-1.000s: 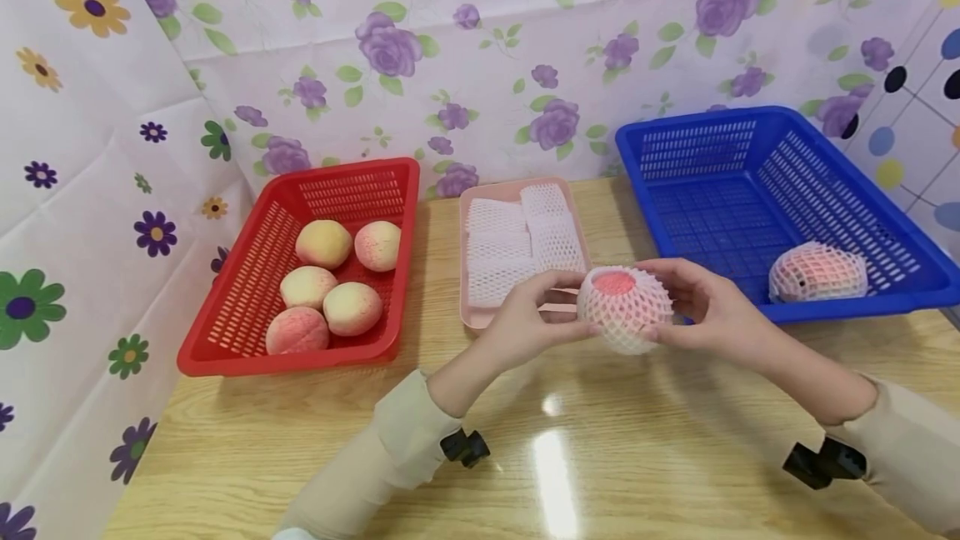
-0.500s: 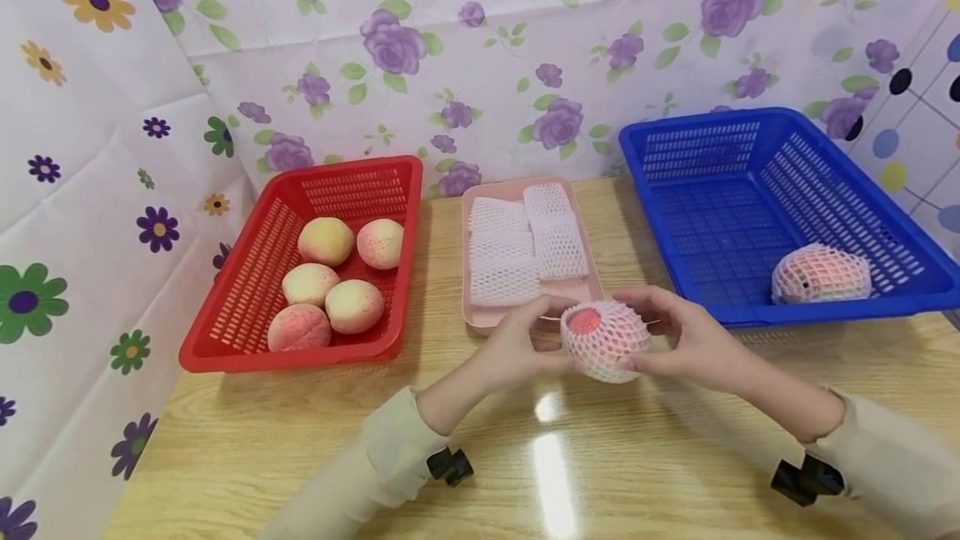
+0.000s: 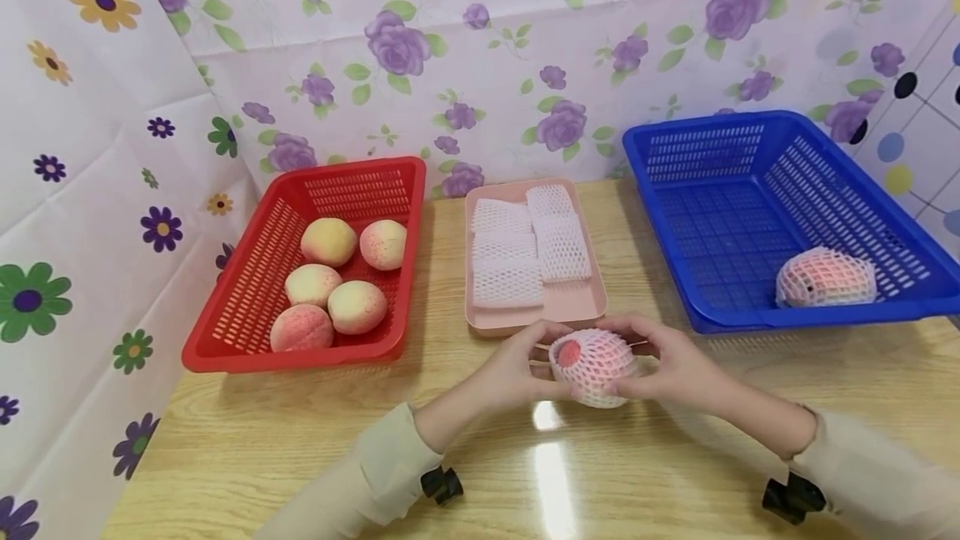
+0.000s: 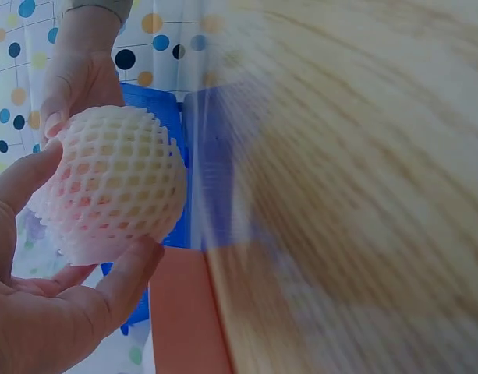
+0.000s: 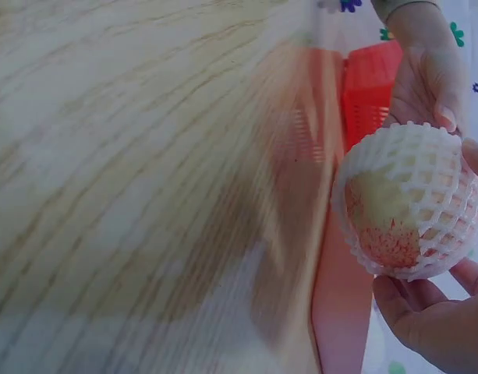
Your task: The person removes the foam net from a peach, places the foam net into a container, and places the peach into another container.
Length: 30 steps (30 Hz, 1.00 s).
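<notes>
Between both hands is a peach in a white foam net sleeve, held just in front of the pink tray. My left hand grips it from the left, thumb on the near side and fingers beyond. From the right, my right hand holds it the same way. Mesh covers the side seen in the left wrist view. Bare yellow and red skin shows through the sleeve's opening in the right wrist view. The pink tray carries several flat foam net sleeves.
A red basket with several bare peaches stands at the left. At the right is a blue basket, with one netted peach in its near right corner. Floral cloth hangs behind the wooden table.
Both hands have brought the netted peach down towards the near side of the table and a little left. It has turned so its open end faces further left.
</notes>
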Each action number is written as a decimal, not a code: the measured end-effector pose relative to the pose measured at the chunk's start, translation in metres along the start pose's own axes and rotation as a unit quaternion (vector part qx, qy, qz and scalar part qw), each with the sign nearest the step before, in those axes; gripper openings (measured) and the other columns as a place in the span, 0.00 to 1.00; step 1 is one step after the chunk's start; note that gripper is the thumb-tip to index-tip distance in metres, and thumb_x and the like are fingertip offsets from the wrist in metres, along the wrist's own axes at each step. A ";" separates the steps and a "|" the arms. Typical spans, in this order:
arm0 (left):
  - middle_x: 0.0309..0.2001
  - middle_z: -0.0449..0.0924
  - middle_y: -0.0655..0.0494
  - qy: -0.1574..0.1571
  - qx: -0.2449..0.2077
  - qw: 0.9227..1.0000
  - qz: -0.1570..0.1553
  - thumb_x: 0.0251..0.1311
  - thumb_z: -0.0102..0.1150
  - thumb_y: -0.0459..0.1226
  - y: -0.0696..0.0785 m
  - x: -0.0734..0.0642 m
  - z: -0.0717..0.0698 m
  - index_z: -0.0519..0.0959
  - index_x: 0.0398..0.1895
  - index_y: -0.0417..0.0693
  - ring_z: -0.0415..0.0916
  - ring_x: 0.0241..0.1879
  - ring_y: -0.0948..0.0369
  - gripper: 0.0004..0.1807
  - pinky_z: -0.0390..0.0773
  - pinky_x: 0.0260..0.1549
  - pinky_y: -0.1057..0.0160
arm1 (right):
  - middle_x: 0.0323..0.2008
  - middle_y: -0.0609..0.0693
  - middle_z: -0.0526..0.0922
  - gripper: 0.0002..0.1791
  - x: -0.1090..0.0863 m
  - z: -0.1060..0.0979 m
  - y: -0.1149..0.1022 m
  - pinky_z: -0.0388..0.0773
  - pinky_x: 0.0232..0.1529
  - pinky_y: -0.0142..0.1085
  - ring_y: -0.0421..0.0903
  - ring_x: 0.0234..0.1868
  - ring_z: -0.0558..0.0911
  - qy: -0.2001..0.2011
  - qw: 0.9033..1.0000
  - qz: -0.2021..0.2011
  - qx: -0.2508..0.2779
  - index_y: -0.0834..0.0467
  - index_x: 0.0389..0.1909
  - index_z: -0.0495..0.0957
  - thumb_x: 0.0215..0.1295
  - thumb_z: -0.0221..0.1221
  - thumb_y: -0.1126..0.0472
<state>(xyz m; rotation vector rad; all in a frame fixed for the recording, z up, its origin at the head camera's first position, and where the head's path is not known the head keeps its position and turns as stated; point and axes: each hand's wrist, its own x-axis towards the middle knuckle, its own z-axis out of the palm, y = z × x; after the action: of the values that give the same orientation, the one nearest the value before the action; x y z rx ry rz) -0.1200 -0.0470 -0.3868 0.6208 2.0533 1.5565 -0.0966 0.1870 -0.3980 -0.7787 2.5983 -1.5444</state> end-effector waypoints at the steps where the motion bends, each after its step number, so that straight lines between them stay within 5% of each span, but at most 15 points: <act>1: 0.55 0.72 0.42 -0.002 0.002 1.000 -0.003 0.47 0.68 0.25 -0.001 -0.001 0.000 0.67 0.59 0.37 0.76 0.47 0.57 0.33 0.81 0.49 0.64 | 0.47 0.54 0.80 0.33 0.000 0.001 0.001 0.80 0.47 0.32 0.37 0.45 0.76 -0.003 1.000 0.003 -0.002 0.65 0.55 0.72 0.46 0.73 0.64; 12: 0.53 0.71 0.42 -0.014 0.034 0.999 -0.031 0.49 0.70 0.30 -0.015 -0.004 0.001 0.66 0.57 0.38 0.77 0.48 0.54 0.32 0.81 0.47 0.66 | 0.48 0.53 0.79 0.34 -0.003 0.012 0.004 0.79 0.50 0.35 0.42 0.48 0.76 -0.028 0.999 0.031 0.000 0.63 0.56 0.73 0.47 0.73 0.58; 30: 0.57 0.71 0.42 -0.005 0.052 0.998 -0.035 0.46 0.73 0.32 -0.009 -0.011 -0.009 0.66 0.60 0.41 0.72 0.57 0.47 0.37 0.76 0.57 0.56 | 0.55 0.56 0.78 0.38 -0.001 0.013 0.000 0.78 0.54 0.47 0.42 0.53 0.75 -0.022 0.999 -0.010 -0.039 0.62 0.59 0.71 0.46 0.74 0.59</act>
<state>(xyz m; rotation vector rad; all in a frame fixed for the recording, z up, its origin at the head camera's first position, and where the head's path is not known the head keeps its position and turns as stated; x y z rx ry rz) -0.1176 -0.0630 -0.3926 0.5863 2.1361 1.4127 -0.0923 0.1771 -0.4049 -0.8372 2.6420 -1.4211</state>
